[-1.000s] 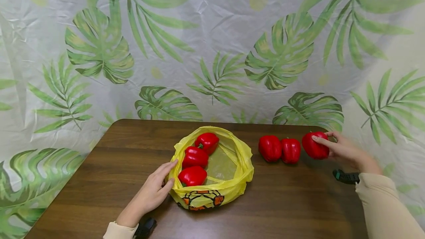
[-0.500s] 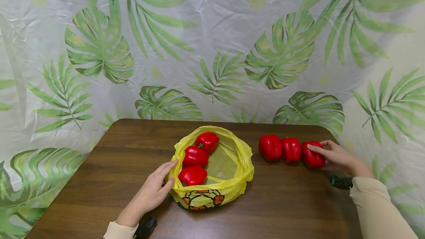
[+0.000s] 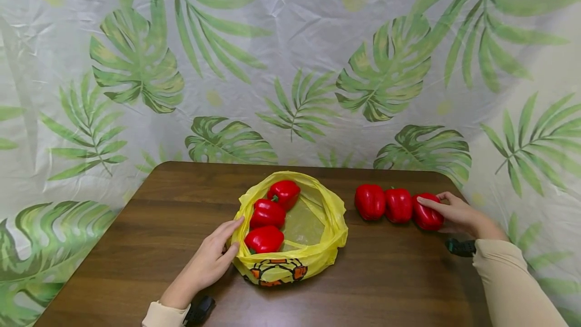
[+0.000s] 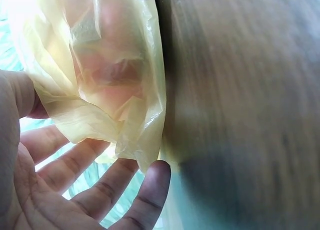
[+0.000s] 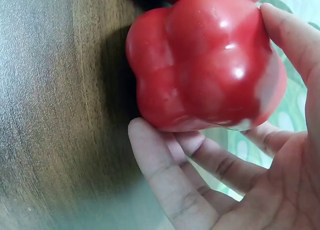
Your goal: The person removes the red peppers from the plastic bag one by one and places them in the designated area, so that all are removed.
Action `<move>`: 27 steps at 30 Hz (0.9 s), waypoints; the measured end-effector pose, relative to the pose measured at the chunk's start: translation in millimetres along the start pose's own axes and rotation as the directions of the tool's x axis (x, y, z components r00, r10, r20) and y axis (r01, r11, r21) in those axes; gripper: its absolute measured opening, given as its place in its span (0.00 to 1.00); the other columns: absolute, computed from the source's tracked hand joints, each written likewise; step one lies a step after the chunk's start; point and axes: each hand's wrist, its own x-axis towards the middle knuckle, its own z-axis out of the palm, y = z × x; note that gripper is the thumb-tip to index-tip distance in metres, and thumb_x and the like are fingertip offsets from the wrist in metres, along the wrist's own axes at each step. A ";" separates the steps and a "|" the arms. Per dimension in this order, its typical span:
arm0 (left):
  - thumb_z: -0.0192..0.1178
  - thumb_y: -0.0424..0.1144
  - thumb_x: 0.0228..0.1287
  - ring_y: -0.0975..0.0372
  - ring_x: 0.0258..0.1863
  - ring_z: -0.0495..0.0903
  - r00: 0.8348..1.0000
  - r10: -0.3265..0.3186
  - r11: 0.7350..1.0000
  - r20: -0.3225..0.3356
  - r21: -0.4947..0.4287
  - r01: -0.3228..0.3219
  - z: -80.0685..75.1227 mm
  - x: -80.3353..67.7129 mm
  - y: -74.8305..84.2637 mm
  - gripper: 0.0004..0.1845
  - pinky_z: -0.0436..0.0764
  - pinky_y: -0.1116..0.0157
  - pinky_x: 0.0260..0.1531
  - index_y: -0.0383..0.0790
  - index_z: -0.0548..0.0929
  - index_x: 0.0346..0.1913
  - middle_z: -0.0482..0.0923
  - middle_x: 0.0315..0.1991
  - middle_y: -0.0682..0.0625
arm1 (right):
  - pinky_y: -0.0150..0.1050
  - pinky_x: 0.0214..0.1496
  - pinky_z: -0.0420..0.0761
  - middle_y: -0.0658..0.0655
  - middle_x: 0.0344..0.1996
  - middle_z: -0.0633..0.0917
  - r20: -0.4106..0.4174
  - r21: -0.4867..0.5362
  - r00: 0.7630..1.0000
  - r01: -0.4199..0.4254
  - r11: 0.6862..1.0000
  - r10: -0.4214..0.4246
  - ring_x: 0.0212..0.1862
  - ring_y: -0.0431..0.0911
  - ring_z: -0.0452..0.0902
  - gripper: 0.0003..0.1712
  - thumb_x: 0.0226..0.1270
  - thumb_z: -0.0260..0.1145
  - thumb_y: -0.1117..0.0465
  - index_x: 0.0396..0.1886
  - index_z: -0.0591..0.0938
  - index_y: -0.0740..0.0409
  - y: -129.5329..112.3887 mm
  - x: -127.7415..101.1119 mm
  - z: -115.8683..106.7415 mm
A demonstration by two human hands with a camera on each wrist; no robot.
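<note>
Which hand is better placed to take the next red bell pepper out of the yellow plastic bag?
Probably the left hand: it rests on the yellow plastic bag beside the nearest red bell pepper inside. The right hand grips another red pepper near the table's edge.

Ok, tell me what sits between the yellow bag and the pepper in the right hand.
In the head view, two red peppers stand on the table between the yellow bag and the held pepper in the right hand.
</note>
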 end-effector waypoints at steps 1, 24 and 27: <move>0.62 0.30 0.73 0.49 0.68 0.81 1.000 0.004 1.000 -0.001 0.000 -0.004 0.1 -0.3 0.4 0.31 0.82 0.44 0.65 0.38 0.74 0.78 0.80 0.70 0.44 | 0.56 0.56 0.89 0.84 0.70 0.62 0.001 0.003 1.000 -0.006 1.000 0.006 0.59 0.59 0.81 0.52 0.82 0.56 0.36 0.74 0.48 0.76 0.9 0.3 0.0; 0.62 0.30 0.74 0.49 0.68 0.81 1.000 0.010 1.000 0.003 -0.004 -0.010 0.8 0.0 0.7 0.31 0.80 0.43 0.66 0.37 0.74 0.78 0.80 0.70 0.43 | 0.51 0.54 0.89 0.79 0.70 0.62 0.030 0.063 0.998 -0.048 0.997 0.046 0.53 0.48 0.81 0.48 0.82 0.49 0.31 0.73 0.44 0.65 13.6 -0.3 0.4; 0.61 0.30 0.74 0.49 0.68 0.81 1.000 0.015 1.000 -0.002 -0.011 -0.015 1.2 0.1 1.4 0.30 0.80 0.42 0.66 0.37 0.75 0.78 0.80 0.70 0.44 | 0.50 0.55 0.89 0.80 0.70 0.60 0.030 0.056 0.998 -0.055 0.997 0.053 0.56 0.52 0.80 0.50 0.81 0.48 0.30 0.74 0.43 0.66 12.7 -0.2 -0.1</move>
